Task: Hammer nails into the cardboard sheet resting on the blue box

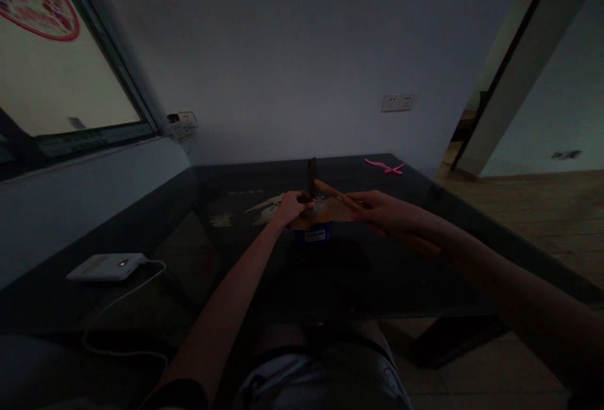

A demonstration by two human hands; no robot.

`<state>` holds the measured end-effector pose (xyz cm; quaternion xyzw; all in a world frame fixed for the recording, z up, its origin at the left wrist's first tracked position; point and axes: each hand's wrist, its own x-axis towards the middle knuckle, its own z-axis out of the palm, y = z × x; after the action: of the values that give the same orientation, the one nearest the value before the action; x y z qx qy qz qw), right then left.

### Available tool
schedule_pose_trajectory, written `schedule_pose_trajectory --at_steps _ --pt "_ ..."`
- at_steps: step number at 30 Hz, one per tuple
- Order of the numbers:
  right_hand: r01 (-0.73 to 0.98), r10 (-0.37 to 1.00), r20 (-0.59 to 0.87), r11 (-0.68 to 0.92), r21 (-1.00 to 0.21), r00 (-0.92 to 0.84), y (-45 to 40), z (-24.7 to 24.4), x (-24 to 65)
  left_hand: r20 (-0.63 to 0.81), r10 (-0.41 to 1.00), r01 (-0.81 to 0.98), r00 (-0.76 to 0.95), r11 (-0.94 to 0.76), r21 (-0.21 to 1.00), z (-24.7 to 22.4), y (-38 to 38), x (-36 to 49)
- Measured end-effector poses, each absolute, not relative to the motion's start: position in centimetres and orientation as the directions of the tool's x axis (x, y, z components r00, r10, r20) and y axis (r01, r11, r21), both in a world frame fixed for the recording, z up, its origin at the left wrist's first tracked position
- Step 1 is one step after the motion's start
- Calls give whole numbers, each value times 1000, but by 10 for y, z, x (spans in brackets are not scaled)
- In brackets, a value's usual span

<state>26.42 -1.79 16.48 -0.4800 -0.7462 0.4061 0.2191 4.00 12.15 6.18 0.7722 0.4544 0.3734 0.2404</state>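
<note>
In the middle of the dark table, my left hand (pixel 293 207) is closed with its thumb and fingers on a tan, speckled flat piece (pixel 333 210), whose kind I cannot make out. That piece lies over a blue tin (pixel 317 234) with a white label. My right hand (pixel 377 210) wraps round the long wooden handle of what looks like a hammer (pixel 337 193). Its narrow dark head stands upright just beyond my left fingers, close above the tan piece. Whether the head touches the piece is too dim to tell.
A white power bank (pixel 107 267) with a cable lies at the table's left. Toward the back right is a pink ribbon (pixel 389 168). The wall (pixel 292 70) with sockets (pixel 397 103) rises behind the table (pixel 226 297). Light is poor.
</note>
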Motion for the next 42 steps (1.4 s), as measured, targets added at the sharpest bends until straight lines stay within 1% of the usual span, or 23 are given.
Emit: schedule_pose_trajectory --at_steps 7,13,20,26,31,37,42 --pt "511 906 1 239 -826 -423 -18 164 268 354 874 531 333 -484 695 60 123 39" --pt "535 892 -50 224 -815 -449 -20 159 265 364 872 559 327 -490 669 61 123 39" --pt "484 910 -9 212 -849 -414 -21 161 268 364 864 564 347 -503 655 61 124 39" --pt "534 907 -66 186 -825 -417 -21 155 267 359 870 586 338 -494 642 60 125 38" --pt "481 911 -12 207 -852 -413 -21 159 269 346 872 583 346 -489 648 59 126 38" --pt "509 892 -40 220 -832 -451 -17 149 269 344 876 594 339 -483 643 63 122 39" --pt "502 900 -29 216 -837 -435 -22 156 269 340 874 584 346 -484 652 65 119 41"
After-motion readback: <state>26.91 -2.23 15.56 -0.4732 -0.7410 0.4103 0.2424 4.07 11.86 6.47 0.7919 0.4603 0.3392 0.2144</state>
